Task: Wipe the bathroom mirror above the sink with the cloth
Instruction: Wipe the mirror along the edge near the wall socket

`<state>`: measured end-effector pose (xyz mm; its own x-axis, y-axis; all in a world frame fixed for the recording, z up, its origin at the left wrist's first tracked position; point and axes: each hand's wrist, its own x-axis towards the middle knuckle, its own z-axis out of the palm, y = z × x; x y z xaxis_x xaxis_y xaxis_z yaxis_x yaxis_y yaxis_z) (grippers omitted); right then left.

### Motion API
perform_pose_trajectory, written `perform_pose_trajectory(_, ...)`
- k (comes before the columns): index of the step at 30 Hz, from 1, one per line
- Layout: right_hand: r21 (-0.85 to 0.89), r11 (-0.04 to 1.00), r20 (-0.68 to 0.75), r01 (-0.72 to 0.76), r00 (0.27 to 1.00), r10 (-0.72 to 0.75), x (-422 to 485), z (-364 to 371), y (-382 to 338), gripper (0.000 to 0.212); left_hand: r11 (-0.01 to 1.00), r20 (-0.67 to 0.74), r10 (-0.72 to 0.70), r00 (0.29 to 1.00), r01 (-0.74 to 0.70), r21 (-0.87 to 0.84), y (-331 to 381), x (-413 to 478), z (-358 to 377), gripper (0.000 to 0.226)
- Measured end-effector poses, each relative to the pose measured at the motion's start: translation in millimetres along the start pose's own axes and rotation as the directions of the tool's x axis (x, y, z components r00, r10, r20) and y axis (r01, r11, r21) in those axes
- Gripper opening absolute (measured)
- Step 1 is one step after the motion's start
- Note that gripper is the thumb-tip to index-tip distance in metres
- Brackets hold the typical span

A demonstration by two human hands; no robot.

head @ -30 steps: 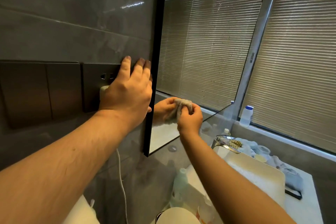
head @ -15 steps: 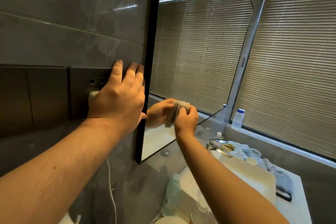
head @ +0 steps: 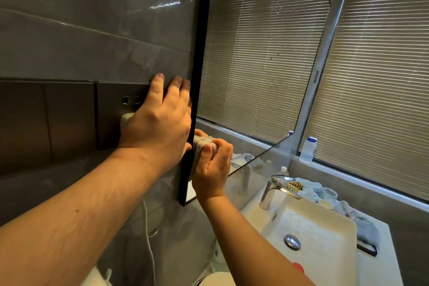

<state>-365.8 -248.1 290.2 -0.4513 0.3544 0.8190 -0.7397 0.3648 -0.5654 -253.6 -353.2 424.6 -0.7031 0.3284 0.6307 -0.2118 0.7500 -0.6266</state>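
Note:
The black-framed mirror hangs on the grey tiled wall and reflects the window blinds. My right hand grips a bunched grey cloth and holds it against the glass at the mirror's lower left corner, right beside the frame. My left hand lies flat on the wall with straight fingers, next to the frame's left edge and partly over a dark socket plate. A white plug peeks out under its palm.
Below at the right is a white basin with a chrome tap and a drain plug. Cloths and small jars lie on the counter behind it. A white bottle stands on the window sill. A white cable hangs down the wall.
My right hand has slid the cloth left and down along the glass, from mid-bottom to the lower left corner by the frame. My left hand has stayed on the wall.

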Motion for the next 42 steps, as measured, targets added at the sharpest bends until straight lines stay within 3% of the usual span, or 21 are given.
perform_pose_trajectory(3,0.006,1.000,-0.029,-0.017,0.999,0.017,13,-3,11,0.028,1.000,-0.013,0.001,1.000,-0.001,-0.002,0,-1,0,0.087)
perform_pose_trajectory(5,-0.010,0.986,-0.085,-0.168,0.982,0.167,29,-5,24,0.038,1.000,-0.021,-0.001,1.000,0.001,0.002,1,0,0,0.089)
perform_pose_trajectory(9,-0.036,0.857,-0.208,-0.514,0.842,0.497,72,-18,57,0.029,1.000,-0.019,0.003,1.000,-0.003,0.014,1,0,0,0.091)
perform_pose_trajectory(13,0.000,0.800,-0.234,-0.600,0.778,0.583,99,-28,67,0.017,1.000,-0.019,0.002,1.000,-0.001,0.012,1,-1,1,0.091)
perform_pose_trajectory(16,0.007,0.828,-0.221,-0.561,0.807,0.548,90,-22,61,0.021,1.000,-0.028,-0.002,1.000,0.002,0.006,0,-1,1,0.090)
perform_pose_trajectory(19,0.042,0.871,-0.149,-0.489,0.859,0.490,63,-16,45,0.046,1.000,-0.024,-0.005,1.000,0.005,0.005,1,0,1,0.089)
perform_pose_trajectory(25,0.017,0.992,0.002,-0.126,0.992,0.126,11,-10,10,0.047,1.000,-0.032,-0.012,0.999,0.012,-0.010,-1,-1,-2,0.084)
perform_pose_trajectory(32,-0.071,0.976,0.226,0.204,0.957,-0.184,-9,-24,20,0.055,1.000,-0.034,-0.017,0.999,0.016,-0.027,0,-2,-3,0.080)
perform_pose_trajectory(38,-0.108,0.959,0.136,0.264,0.959,-0.248,35,-23,34,0.048,1.000,-0.045,-0.015,0.999,0.014,-0.028,1,-1,-2,0.078)
perform_pose_trajectory(42,-0.085,0.996,0.109,0.026,0.994,-0.016,72,-21,50,0.049,1.000,-0.047,-0.018,0.999,0.017,-0.022,0,-1,0,0.077)
